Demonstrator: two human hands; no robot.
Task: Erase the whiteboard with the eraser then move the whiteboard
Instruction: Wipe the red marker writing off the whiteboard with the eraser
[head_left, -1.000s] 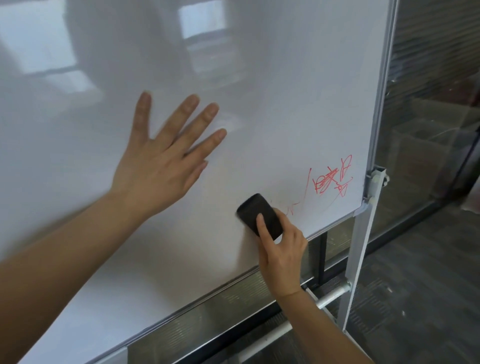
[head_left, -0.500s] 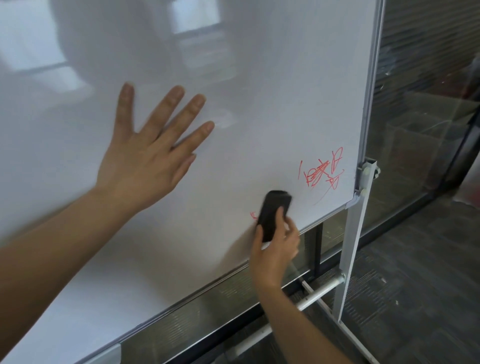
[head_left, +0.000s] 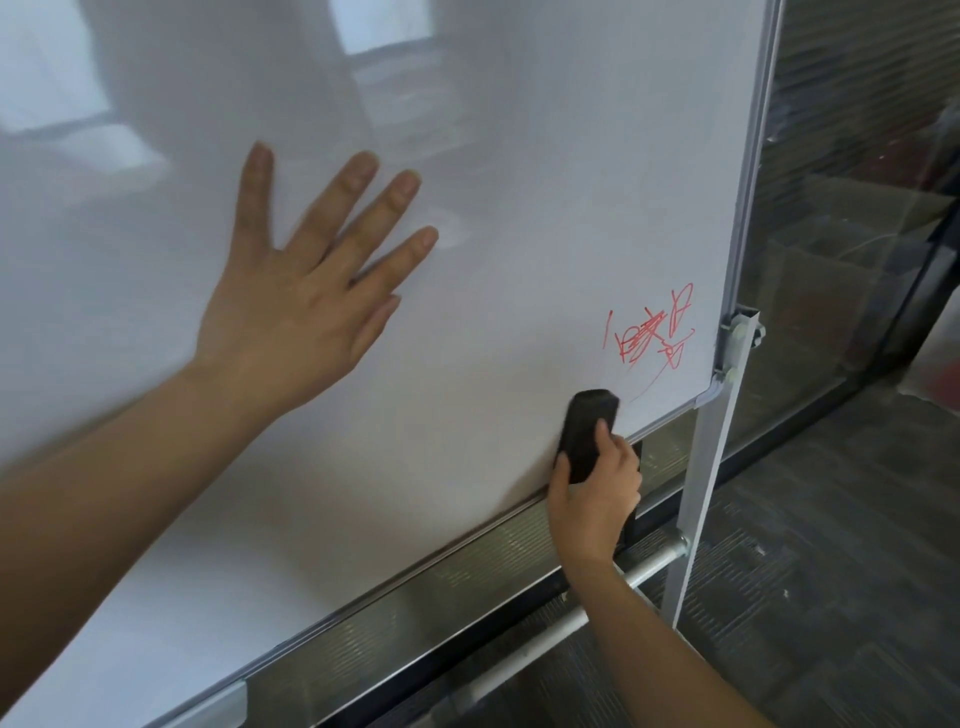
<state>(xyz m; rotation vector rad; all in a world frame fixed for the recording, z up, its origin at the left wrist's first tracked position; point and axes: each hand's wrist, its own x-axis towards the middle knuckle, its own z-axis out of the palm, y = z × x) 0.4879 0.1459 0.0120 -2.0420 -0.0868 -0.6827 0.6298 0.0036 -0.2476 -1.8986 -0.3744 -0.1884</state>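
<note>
While unreadable red scribbles (head_left: 652, 332) remain near the whiteboard's (head_left: 519, 156) lower right corner, the left hand (head_left: 296, 301) presses flat with fingers spread, and the right hand (head_left: 592, 493) grips the black eraser (head_left: 587, 431) against its bottom edge.

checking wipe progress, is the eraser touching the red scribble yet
Apart. The head view shows bare white board between the eraser and the red scribble, up and right of it.

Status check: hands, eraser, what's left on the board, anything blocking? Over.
Left hand flat on whiteboard, bracing. Right hand grips black eraser, on board near bottom edge. Red scribble uncleared, up-right of eraser. Nothing in the way.
</note>
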